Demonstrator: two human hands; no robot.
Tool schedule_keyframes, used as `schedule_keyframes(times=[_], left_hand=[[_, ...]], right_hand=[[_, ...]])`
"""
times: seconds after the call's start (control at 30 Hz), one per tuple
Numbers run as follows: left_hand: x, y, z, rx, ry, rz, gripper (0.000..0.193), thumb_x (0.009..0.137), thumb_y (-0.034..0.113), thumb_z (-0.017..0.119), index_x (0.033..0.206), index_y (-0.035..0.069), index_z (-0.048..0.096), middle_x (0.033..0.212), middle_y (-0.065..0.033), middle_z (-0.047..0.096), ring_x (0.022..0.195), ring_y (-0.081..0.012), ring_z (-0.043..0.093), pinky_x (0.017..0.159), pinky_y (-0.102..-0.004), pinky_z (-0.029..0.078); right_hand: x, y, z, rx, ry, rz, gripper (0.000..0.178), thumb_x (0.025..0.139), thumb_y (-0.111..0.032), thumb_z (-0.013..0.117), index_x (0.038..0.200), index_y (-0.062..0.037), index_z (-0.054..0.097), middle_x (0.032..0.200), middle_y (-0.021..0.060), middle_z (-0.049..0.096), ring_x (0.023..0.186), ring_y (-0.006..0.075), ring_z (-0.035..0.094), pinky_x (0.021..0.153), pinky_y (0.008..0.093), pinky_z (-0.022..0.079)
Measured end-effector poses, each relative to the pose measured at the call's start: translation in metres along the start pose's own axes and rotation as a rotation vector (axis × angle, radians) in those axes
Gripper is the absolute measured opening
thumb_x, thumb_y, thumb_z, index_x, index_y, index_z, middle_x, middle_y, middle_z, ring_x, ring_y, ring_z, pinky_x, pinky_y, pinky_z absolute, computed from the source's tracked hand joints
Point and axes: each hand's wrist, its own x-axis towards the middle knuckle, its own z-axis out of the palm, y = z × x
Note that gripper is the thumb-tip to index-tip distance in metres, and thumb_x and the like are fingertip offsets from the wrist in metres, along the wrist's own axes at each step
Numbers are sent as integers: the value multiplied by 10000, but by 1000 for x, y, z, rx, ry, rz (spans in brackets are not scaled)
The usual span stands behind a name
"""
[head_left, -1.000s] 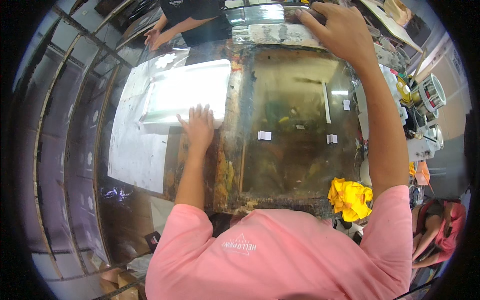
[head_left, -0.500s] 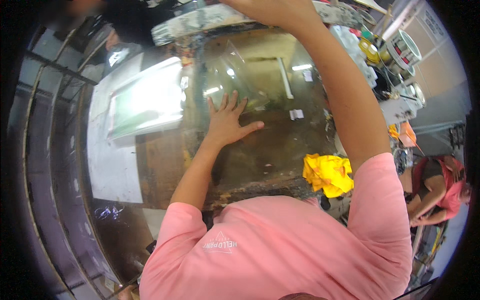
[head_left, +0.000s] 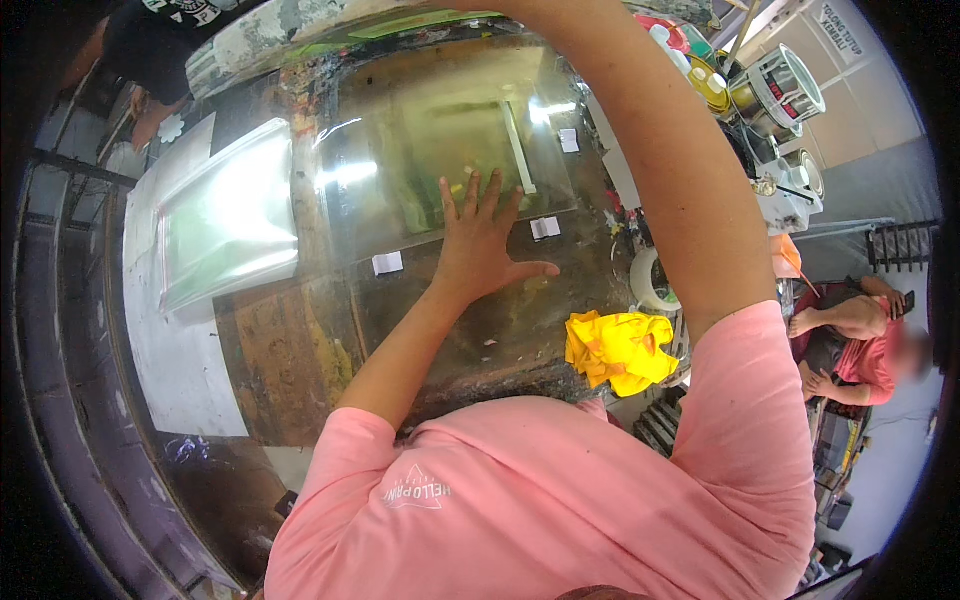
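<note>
My left hand lies palm down with fingers spread, its fingertips on the near part of a clear plastic sheet on the worktable. Light glares off the sheet. A narrow white strip shows just beyond my fingers. Small white tabs sit around the sheet: one tab left of my wrist, another tab by my thumb, and a third tab farther right. My right forearm reaches across to the far side; its hand is beyond the top edge.
Left of the sheet rests a shiny stack of clear film on white board. A crumpled yellow cloth and tape roll lie near right. A paint-stained bar crosses the far side. Cans stand right; a person sits beyond.
The view has shifted, and the table's things appear farther left. The clear sheet now looks flatter beneath my left fingers, and the tab left of my wrist has come into view. My left hand stays spread.
</note>
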Motion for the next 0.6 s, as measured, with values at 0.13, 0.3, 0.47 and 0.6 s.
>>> schedule_keyframes(times=[0.13, 0.3, 0.47, 0.6], left_hand=[[0, 0, -3, -8, -16, 6, 1302, 706, 985, 599, 1623, 71, 469, 1725, -242, 322, 1626, -449, 211, 1274, -723, -39], [1, 0, 2, -45, -20, 13, 1301, 716, 992, 580, 1627, 70, 465, 1729, -240, 313, 1625, -451, 212, 1307, -663, 27], [-3, -2, 9, -54, 53, 31, 1266, 722, 963, 615, 1603, 62, 490, 1710, -245, 337, 1598, -462, 269, 1299, -635, 158], [-8, -7, -14, -136, 258, -19, 1095, 748, 769, 806, 1534, 50, 554, 1596, -232, 497, 1466, -409, 487, 1220, -559, 373]], right_hand=[[7, 0, 0, 9, -1, 0, 618, 963, -500, 536, 771, 39, 768, 822, 262, 749, 816, 421, 739, 883, 519, 543], [7, -3, -8, 9, -116, 43, 624, 964, -505, 534, 767, 41, 762, 830, 272, 743, 842, 411, 737, 892, 518, 538], [2, -11, -10, -16, -103, 64, 627, 964, -520, 539, 789, 39, 763, 829, 272, 741, 860, 415, 735, 891, 525, 544], [-1, -14, -13, 26, -99, 86, 627, 971, -529, 542, 813, 36, 764, 832, 264, 744, 839, 418, 730, 885, 542, 545]])
